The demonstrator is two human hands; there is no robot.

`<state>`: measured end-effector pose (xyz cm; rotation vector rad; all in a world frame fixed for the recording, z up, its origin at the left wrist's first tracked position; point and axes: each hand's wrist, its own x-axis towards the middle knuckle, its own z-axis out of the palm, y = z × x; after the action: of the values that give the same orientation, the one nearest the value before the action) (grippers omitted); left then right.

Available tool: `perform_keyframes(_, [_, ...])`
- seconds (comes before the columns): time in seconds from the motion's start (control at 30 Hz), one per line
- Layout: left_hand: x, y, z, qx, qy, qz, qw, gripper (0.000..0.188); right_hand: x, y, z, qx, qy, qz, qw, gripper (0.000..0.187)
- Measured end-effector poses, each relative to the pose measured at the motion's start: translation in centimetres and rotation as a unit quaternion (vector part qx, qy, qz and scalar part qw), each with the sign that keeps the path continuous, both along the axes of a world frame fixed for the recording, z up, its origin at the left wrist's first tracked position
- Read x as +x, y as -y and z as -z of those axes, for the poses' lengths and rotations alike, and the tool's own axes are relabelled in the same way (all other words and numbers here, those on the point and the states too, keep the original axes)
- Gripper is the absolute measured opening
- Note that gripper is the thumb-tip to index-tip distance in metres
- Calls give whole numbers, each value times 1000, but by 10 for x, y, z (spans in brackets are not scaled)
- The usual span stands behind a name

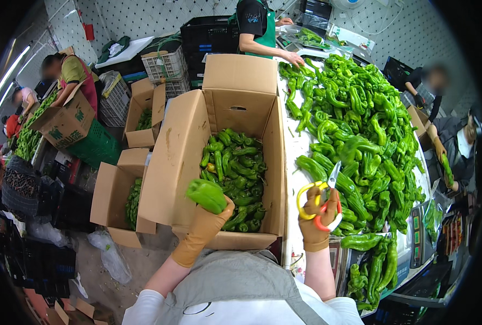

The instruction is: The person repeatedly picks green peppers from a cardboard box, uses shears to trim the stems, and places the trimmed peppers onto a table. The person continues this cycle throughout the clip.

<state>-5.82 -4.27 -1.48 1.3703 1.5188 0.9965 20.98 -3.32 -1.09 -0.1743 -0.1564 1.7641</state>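
Observation:
My left hand (204, 227), in a tan glove, grips a green pepper (207, 195) above the near left part of an open cardboard box (181, 157). Many green peppers (241, 168) lie inside that box. To the right, my right hand (315, 230), gloved as well, has its fingers through the yellow and red handles of a pair of scissors (334, 174), blades pointing up. The scissors are over the near left edge of a large heap of long green peppers (360, 130) on a white table (300, 143). One pepper by the blades is blurred.
Smaller cardboard boxes (106, 189) with peppers stand left of the big box. Stacked crates (165, 65) are behind it. A scale (417, 238) sits at the table's right. Across the table works a person in a green apron (262, 32); other people are at both sides. A plastic bag (111, 257) lies on the floor.

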Motion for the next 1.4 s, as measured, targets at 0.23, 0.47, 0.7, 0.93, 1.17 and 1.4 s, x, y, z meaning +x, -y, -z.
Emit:
perform_keyframes(0.23, [9, 1, -7, 31, -248, 105, 962, 25, -59, 12, 2, 16, 386, -37, 922, 26])
perform_keyframes(0.47, [11, 4, 5, 89, -159, 129, 975, 53, -70, 2, -3, 34, 580, 16, 814, 38])
perform_keyframes(0.7, [3, -6, -7, 18, 246, 113, 962, 48, -58, 2, 40, 65, 484, 96, 867, 21])
perform_keyframes(0.93, [14, -4, -20, 190, 64, 113, 973, 41, -61, 4, 16, -68, 374, -52, 923, 28])
perform_keyframes(1.17, [18, -12, 3, 153, 107, 79, 979, 32, -59, 3, 25, 31, 457, 7, 889, 34])
perform_keyframes(1.4, [26, -13, 10, -59, 241, 139, 959, 38, -48, 6, 20, -53, 375, -114, 919, 30])
